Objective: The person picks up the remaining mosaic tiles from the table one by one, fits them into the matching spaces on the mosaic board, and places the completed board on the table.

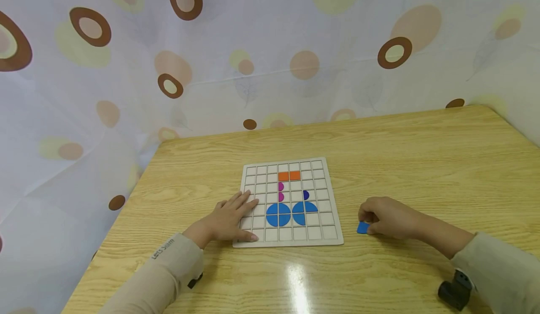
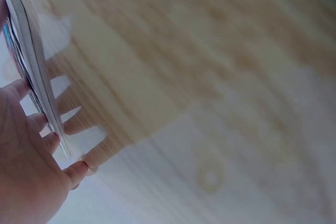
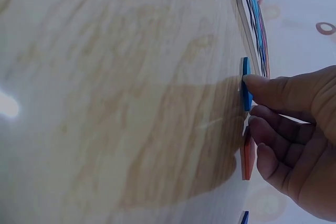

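Observation:
A white grid board (image 1: 314, 232) lies on the table, carrying blue quarter-circle tiles (image 1: 278, 214) that form one full circle. Beside that circle, three more blue quarters (image 1: 298, 207) leave a gap at lower right. My left hand (image 1: 229, 218) rests on the board's left side with fingers spread; the left wrist view shows its fingertips (image 2: 79, 169) along the edge. Right of the board, my right hand (image 1: 390, 218) pinches a blue tile (image 1: 363, 227) at the tabletop, its thumb against the tile (image 3: 246, 95) in the right wrist view. The fingers partly hide the tile's shape.
Also on the board are two orange squares (image 1: 289, 176), two magenta half-circles (image 1: 281, 191) and a dark blue half-circle (image 1: 306, 195). Under the right hand lie an orange-red tile (image 3: 248, 156) and another blue piece (image 3: 245, 217). A patterned cloth (image 1: 270, 61) hangs behind the table.

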`<act>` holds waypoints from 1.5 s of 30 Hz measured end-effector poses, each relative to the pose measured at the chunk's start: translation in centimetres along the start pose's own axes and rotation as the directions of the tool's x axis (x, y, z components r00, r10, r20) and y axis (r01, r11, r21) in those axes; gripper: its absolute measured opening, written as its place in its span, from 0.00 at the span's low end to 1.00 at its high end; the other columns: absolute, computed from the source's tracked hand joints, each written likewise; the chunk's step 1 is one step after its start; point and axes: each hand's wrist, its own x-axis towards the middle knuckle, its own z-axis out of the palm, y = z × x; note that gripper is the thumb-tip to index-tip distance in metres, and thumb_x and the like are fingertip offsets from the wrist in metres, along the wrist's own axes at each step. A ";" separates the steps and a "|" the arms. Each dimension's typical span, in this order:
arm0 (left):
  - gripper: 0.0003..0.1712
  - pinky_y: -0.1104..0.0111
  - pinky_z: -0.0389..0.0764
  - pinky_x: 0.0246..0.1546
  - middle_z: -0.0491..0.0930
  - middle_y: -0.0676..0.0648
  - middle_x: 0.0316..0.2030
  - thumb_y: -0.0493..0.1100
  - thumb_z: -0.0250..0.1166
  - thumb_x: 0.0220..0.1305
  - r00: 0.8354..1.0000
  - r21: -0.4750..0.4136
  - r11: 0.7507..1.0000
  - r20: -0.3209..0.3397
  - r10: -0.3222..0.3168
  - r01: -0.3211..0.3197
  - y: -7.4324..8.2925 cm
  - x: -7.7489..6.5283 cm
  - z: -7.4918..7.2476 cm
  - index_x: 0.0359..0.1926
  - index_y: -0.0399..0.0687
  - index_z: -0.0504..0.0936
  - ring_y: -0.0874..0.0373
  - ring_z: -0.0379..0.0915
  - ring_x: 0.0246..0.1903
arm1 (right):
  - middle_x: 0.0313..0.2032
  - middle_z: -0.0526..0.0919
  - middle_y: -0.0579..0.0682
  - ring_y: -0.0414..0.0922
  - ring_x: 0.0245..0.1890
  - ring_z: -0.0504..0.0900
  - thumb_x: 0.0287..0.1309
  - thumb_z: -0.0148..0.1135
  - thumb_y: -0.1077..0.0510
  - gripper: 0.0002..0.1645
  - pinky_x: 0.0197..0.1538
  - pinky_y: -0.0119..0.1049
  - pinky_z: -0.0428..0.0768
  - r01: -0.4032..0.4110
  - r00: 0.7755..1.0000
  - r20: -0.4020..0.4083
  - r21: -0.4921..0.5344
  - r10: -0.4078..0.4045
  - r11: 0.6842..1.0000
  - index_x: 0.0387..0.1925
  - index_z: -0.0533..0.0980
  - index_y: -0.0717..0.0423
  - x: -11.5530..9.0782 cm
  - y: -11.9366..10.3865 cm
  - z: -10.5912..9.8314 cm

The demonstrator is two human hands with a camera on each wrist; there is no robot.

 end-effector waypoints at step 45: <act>0.51 0.51 0.44 0.56 0.37 0.49 0.66 0.71 0.55 0.43 1.000 -0.019 1.000 0.002 -0.015 0.015 0.0 0.1 0.0 0.66 0.58 0.47 0.53 0.29 0.63 | 0.25 0.73 0.42 0.38 0.26 0.72 0.48 0.62 0.60 0.08 0.28 0.31 0.72 0.028 0.997 -0.070 0.199 -0.014 0.980 0.27 0.69 0.52 1.3 -0.5 0.0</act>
